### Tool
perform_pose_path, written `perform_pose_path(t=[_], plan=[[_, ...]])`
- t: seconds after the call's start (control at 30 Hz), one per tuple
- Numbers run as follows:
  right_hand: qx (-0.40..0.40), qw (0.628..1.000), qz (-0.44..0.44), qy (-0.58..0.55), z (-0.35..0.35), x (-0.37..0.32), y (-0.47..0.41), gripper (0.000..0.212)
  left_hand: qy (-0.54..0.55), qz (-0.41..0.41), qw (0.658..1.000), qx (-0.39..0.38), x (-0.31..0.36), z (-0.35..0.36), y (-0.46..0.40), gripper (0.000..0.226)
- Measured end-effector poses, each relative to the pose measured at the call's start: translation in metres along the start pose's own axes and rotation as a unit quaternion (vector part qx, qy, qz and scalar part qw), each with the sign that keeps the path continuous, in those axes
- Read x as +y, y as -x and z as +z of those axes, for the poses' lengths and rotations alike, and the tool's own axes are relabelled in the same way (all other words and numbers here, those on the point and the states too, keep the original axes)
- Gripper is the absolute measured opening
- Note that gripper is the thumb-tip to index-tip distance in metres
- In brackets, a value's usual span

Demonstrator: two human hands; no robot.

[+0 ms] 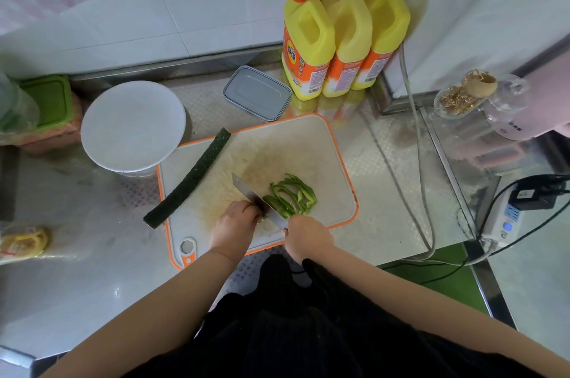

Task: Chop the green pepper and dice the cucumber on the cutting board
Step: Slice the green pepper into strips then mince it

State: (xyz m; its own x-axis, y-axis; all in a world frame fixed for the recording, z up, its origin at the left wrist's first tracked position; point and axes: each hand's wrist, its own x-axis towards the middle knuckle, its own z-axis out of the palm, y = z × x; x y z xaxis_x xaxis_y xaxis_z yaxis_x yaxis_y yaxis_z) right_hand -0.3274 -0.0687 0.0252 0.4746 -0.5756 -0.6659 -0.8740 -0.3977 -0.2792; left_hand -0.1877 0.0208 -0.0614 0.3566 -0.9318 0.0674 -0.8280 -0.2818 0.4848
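Green pepper: thin, curved, bright green pepper strips [293, 194] lie in a loose heap on the board, just beyond the right hand; the uncut part sits under the left hand's fingers, mostly hidden.
Cucumber: a long, dark green, bumpy-skinned cucumber [189, 180] lies whole and slanted, beyond and to the left of the left hand, its near end hanging off the board's left edge.
Board: a pale plastic cutting board with an orange rim [336, 161] rests on the steel counter; its far right part is bare, beyond the strips.
Edges: a white round bowl [132, 124] touches or overlaps the board's far left corner; a grey rectangular lidded box [257, 93] sits just past the far edge.
Left hand: the left hand [236, 223] is curled knuckles-up, pressing the pepper beside the blade.
Right hand: the right hand [305, 237] grips the handle of a steel cleaver [256, 197], blade angled away to the left, edge down on the pepper.
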Motion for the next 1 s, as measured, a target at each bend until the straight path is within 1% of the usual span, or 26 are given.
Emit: perform_pose_path(t=[0.27,0.4,0.6,0.67,0.83,1.0], plan=[[-0.013,1.000,-0.015,0.021,0.003,-0.006,-0.003,0.026,0.007,0.002,1.000,0.007,-0.004,0.004,-0.001,0.031],[0.004,1.000,-0.011,0.012,0.009,-0.011,-0.009,0.025,0.008,0.007,1.000,0.007,-0.005,0.005,-0.001,0.030],[-0.013,0.996,0.021,-0.090,0.001,-0.005,-0.018,0.035,-0.013,0.023,1.000,0.016,-0.006,0.005,-0.001,0.030],[-0.018,0.997,0.017,-0.077,0.002,-0.002,-0.015,0.036,-0.015,0.028,0.999,0.022,-0.006,0.004,-0.001,0.030],[0.000,0.999,-0.008,-0.034,0.003,0.003,-0.007,0.034,-0.030,0.042,0.998,0.035,-0.006,0.002,-0.001,0.030],[0.002,1.000,-0.017,-0.020,0.003,0.000,-0.005,0.028,-0.022,0.023,0.999,0.033,-0.003,0.003,0.001,0.031]])
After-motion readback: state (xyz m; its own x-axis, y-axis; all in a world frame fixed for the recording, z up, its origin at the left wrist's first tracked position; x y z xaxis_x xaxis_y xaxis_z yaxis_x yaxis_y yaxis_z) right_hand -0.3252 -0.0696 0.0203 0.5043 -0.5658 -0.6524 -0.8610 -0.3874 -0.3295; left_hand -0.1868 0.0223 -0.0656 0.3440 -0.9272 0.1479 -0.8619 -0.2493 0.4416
